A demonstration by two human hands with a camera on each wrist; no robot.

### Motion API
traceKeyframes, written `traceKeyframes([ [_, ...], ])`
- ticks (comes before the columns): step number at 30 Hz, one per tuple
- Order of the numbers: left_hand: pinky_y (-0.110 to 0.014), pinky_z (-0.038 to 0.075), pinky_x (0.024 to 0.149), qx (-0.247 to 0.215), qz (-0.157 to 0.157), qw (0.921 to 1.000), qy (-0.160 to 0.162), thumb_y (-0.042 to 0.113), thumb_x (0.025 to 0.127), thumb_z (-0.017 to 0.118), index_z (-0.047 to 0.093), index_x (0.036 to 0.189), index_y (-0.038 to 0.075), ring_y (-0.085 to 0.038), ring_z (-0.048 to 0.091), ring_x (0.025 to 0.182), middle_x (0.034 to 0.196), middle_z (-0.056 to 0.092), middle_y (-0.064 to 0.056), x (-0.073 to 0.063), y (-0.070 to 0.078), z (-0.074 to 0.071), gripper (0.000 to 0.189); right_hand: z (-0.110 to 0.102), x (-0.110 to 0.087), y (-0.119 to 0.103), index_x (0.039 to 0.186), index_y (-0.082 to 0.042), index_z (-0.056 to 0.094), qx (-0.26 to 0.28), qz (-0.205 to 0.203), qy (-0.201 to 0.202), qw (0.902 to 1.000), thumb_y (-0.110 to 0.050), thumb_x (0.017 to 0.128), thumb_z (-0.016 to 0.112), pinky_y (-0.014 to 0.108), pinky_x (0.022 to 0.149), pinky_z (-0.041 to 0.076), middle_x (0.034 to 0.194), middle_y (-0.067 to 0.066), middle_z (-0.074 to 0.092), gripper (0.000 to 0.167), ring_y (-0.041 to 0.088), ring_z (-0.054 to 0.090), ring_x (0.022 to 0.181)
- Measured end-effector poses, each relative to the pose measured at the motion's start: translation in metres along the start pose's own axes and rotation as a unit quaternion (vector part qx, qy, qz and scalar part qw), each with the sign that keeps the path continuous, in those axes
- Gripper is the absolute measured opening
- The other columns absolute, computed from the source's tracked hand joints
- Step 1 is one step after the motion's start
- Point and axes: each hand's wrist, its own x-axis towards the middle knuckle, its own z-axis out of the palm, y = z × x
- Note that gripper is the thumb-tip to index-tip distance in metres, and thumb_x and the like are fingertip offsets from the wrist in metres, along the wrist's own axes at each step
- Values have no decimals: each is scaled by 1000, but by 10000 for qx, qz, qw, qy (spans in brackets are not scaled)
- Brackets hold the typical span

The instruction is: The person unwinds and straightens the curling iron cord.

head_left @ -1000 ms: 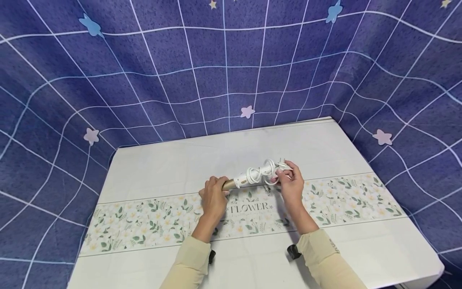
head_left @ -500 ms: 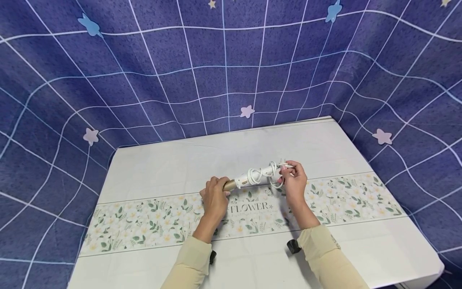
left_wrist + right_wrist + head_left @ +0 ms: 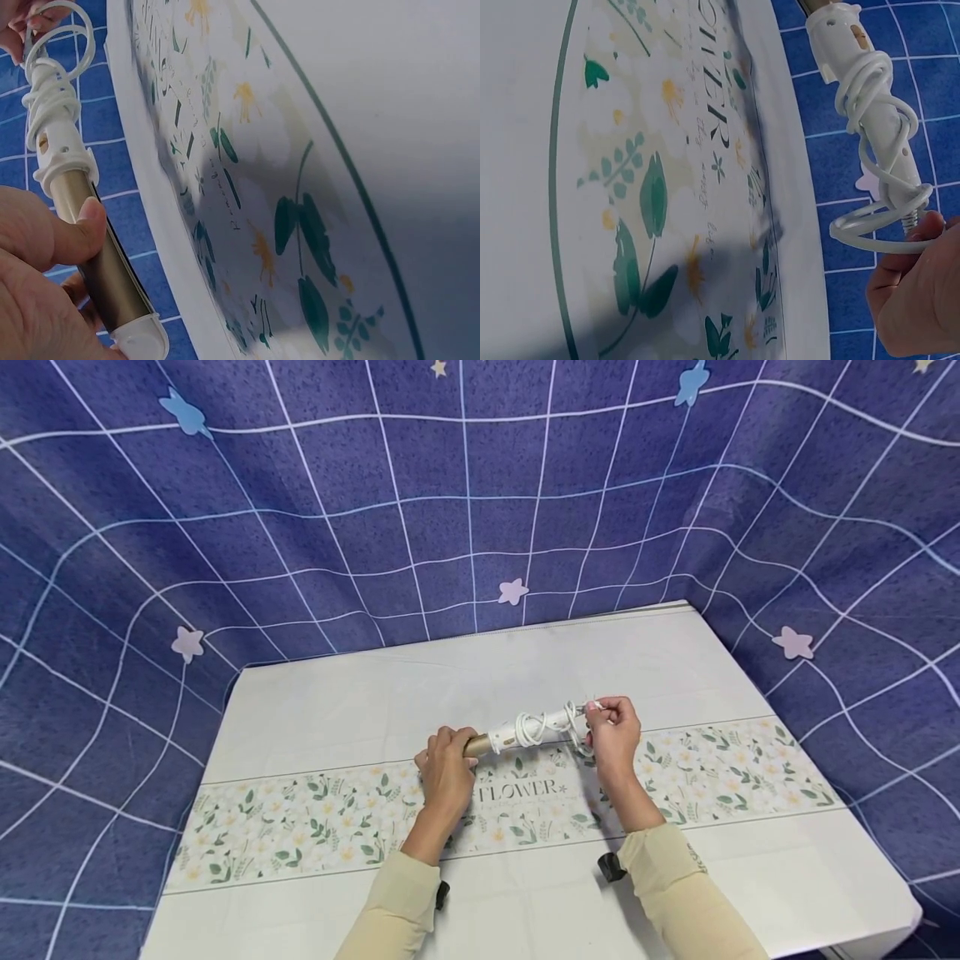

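A curling iron [image 3: 504, 740] with a white handle and gold barrel is held up over the table, slanting up to the right in the head view. My left hand [image 3: 446, 772] grips the gold barrel [image 3: 112, 274], its thumb lying along it in the left wrist view. A white power cord [image 3: 876, 75] winds in loose loops around the handle. At the handle's far end my right hand [image 3: 615, 737] pinches the cord, near the plug, between thumb and fingers. Plug prongs show faintly above the fingertips; the right palm hides the rest of the plug.
Beneath the hands lies a white table cover [image 3: 360, 702] with a floral band and the word FLOWER. Blue grid-patterned curtains [image 3: 420, 527] with star shapes enclose the back and both sides. Black wrist devices [image 3: 611, 867] hang below the sleeves.
The right hand has moved slightly right and drawn the plug end of the cord away from the loops. Its fingers now cover more of the plug. The left hand stays put.
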Motion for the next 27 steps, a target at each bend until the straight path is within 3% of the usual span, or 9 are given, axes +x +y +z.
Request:
traceKeyframes([
  [8,-53,33,89,33,73,9999,73,3,76,77,68,110,16,-26,51,91,96,57,-6,-2,0,0,37,-4,3,6,127,-11,58,-857,-371,-344,9950,-15,93,65,24,45,42,79,13,56,35,13,48,45],
  [14,-52,32,90,19,16,10000,88,2,76,77,68,110,15,-25,50,90,95,56,-6,-3,1,0,37,-4,3,9,127,-14,59,-1418,-431,-511,9876,-17,94,63,29,50,51,95,9,53,33,15,55,52],
  [22,-51,32,89,44,-53,9999,156,1,76,77,69,109,15,-25,50,91,97,57,-6,-3,3,2,37,-3,3,10,119,-9,61,-1342,-860,-207,9870,-14,92,66,22,45,47,107,12,60,28,20,63,54],
  [27,-50,32,88,89,-70,9999,115,0,77,76,68,110,16,-25,50,91,98,57,-5,-3,3,2,38,-2,5,14,118,-4,64,-1179,-1265,-77,9849,-12,90,68,19,42,44,106,16,63,30,20,62,50],
])
